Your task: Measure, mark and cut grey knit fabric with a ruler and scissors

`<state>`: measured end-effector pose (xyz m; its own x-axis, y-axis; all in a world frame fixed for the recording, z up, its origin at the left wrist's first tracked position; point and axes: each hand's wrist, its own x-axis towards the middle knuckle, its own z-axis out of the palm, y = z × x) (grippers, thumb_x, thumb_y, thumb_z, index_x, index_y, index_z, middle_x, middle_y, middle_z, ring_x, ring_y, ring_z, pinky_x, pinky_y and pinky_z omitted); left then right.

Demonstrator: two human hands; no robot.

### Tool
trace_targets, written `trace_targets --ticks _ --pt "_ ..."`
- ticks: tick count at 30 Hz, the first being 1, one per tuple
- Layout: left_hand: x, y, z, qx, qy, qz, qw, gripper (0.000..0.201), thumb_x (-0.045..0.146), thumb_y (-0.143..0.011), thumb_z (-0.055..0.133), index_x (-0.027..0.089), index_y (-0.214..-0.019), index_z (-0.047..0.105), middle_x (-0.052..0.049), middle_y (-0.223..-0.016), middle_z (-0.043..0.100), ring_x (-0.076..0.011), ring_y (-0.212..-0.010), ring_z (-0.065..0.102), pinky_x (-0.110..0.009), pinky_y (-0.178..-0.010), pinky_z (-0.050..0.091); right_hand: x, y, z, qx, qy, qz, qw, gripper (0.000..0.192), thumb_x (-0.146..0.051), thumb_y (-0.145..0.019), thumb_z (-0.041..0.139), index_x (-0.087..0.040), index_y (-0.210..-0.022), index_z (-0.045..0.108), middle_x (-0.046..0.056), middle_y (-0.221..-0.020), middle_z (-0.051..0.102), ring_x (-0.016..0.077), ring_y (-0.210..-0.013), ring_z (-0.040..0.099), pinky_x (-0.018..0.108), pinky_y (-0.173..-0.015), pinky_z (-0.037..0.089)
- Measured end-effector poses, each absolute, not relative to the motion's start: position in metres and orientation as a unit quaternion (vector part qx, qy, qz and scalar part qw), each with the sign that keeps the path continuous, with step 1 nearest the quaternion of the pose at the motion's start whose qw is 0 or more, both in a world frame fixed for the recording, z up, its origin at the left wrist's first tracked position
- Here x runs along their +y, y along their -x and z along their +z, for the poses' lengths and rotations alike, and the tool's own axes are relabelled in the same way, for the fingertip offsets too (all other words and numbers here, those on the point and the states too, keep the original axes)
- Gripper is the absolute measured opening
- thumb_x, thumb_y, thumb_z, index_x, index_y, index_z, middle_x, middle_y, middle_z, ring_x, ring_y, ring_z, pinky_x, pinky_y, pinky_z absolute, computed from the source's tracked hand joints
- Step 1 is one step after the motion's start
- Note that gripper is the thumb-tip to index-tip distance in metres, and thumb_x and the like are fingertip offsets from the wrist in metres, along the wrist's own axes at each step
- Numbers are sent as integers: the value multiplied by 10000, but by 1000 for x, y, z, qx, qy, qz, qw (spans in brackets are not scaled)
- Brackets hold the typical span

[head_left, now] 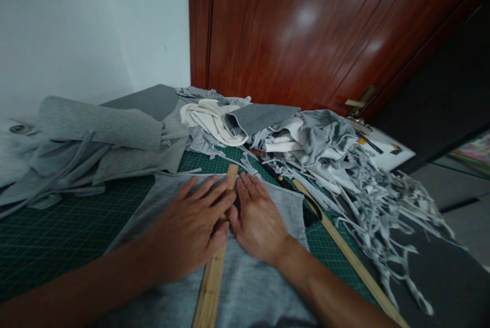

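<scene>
Smoothing step, looks like: left hand [191,228] and right hand [256,218] lie flat, fingers spread, on the grey fabric [252,287], flanking the wooden ruler [212,282]; scissors [302,200] wait at 2 o'clock.

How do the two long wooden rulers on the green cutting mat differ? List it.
The wooden ruler under the hands lies on the grey fabric piece, pinned by the left hand with the right hand beside it. The wooden ruler at the right lies untouched on the mat, angled diagonally, and looks narrower. Both are pale wood, lying flat.
</scene>
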<state>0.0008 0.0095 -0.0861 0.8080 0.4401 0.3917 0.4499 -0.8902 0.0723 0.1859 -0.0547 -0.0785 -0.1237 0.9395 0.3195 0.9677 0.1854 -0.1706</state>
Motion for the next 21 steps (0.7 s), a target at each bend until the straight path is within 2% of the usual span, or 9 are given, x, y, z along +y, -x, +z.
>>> trace_targets --ticks 11,21 --pt "10 0 -86 -228 952 -202 22 526 307 -1031 505 198 -1540 584 -119 -1679 530 -370 -1579 429 -612 -1307 256 -55 -184 -77 -747 640 -47 174 626 -301 -1081 498 117 -1546 525 349 -1625 513 428 -1579 434 573 -1330 327" --pt "12 0 -87 -221 955 -194 46 531 293 -1016 483 194 -1527 591 -130 -1671 540 -371 -1564 455 -631 -1249 311 -55 -184 -76 -747 638 -47 181 640 -317 -1079 497 133 -1533 531 361 -1619 510 439 -1572 440 573 -1326 333"
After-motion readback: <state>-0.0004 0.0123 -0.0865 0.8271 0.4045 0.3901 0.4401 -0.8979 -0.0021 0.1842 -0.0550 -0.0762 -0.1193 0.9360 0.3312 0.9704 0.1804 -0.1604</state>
